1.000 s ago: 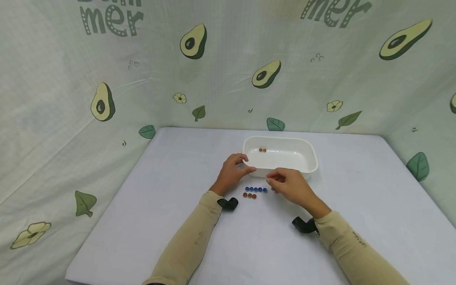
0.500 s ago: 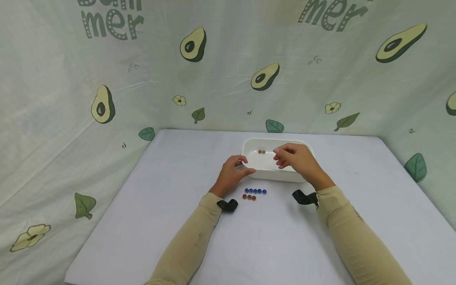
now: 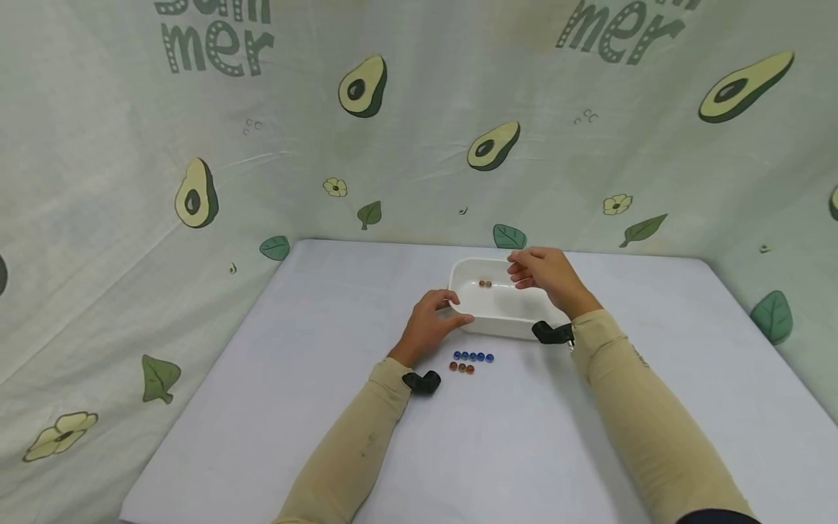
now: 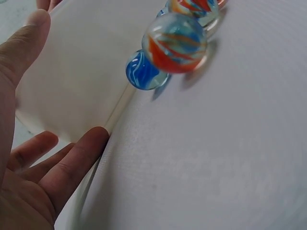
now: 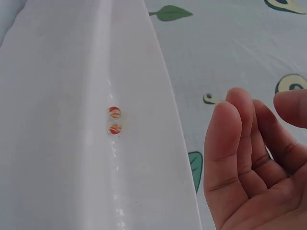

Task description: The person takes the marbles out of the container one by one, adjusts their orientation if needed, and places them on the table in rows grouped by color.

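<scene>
My left hand (image 3: 428, 327) holds the near left corner of a white plastic tray (image 3: 504, 326), thumb on the front wall and fingers around the left side. In the left wrist view its fingertips press low on the tray wall (image 4: 76, 72). Over the tray's far side hovers my right hand (image 3: 553, 280), loosely bent, thumb apart from the fingers, nothing between them. Two orange-swirled glass marbles (image 5: 114, 128) lie side by side inside the tray. In front of it, several blue marbles (image 3: 473, 356) form a row, with three orange-swirled marbles (image 3: 462, 368) in a shorter row nearer me.
A white cloth covers the table (image 3: 314, 378). Behind it hangs a pale curtain (image 3: 419, 145) printed with avocados and leaves. A black camera mount sits on each wrist, the right mount (image 3: 552, 332) overlapping the tray's front right corner in the head view.
My right hand has risen from beside the blue marbles and travelled over the tray to its far side. The left hand has stayed at the corner. The marbles lie as before.
</scene>
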A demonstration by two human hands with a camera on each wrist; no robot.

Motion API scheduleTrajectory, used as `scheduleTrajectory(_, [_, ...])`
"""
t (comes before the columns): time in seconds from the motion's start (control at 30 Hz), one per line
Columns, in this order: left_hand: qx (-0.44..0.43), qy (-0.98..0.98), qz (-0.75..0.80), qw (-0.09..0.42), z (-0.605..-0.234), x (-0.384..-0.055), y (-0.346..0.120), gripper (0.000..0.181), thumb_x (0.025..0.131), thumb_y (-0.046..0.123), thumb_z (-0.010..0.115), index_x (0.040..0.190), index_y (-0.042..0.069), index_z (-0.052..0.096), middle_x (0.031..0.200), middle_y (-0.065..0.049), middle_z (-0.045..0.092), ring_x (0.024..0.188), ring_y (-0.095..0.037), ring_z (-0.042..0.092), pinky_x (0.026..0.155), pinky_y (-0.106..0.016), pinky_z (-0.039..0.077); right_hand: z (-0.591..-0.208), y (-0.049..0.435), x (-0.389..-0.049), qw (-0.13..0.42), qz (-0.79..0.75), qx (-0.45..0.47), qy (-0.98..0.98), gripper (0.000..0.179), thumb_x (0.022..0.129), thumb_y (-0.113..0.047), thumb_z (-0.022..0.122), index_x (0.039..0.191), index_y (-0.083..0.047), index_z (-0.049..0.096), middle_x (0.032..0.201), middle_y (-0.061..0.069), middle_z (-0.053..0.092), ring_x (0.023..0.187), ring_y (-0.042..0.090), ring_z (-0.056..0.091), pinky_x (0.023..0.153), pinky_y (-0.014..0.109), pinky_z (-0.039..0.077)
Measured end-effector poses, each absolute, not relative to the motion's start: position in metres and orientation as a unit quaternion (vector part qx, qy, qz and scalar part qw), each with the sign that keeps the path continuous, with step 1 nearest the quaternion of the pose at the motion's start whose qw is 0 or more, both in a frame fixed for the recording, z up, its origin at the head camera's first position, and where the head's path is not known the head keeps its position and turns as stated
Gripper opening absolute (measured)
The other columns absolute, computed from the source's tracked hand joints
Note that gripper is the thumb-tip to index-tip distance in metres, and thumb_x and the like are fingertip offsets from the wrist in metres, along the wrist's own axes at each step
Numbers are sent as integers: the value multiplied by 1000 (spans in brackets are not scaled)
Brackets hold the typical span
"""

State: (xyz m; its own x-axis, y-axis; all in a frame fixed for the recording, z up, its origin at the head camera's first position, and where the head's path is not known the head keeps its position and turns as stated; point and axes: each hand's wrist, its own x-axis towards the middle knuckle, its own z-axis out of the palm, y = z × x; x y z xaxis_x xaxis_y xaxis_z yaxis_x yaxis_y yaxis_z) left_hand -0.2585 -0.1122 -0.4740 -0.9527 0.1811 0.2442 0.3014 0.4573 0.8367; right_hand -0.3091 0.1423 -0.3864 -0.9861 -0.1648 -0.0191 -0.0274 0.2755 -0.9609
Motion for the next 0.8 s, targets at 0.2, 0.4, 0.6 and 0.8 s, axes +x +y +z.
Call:
scheduleTrajectory(0.2, [-146,-852,-499,65,-473,-259,-113,43,82,42,82,111,18,61,130,-1,56,116,-23,57,101,-41,45,-391,142,-325,93,-596,-44,796,46,105,-32,53,130,7,58,112,20,65,107,37,63,78,28,56])
scheduleTrajectory(0.4, [-151,-850,-501,66,-475,-260,-113,44,82,40,83,112,15,61,129,-2,56,116,-22,57,101,-40,45,-394,137,-334,127,-592,-36,795,47,105,-31,53,134,6,55,124,25,61,112,38,61,81,27,55])
scheduleTrajectory(0.6, [-161,-852,-493,73,-478,-261,-114,46,82,43,82,112,15,62,128,-1,57,115,-21,57,100,-40,46,-395,136,-343,126,-564,-59,814,48,103,-33,57,134,4,57,128,26,60,114,37,61,84,30,55])
scheduleTrajectory(0.8, [-165,-850,-495,72,-477,-262,-113,46,82,43,82,112,13,62,127,-1,57,115,-20,58,100,-39,46,-398,137,-353,148,-510,-113,840,44,103,-29,58,135,2,58,131,24,61,114,34,63,92,42,53])
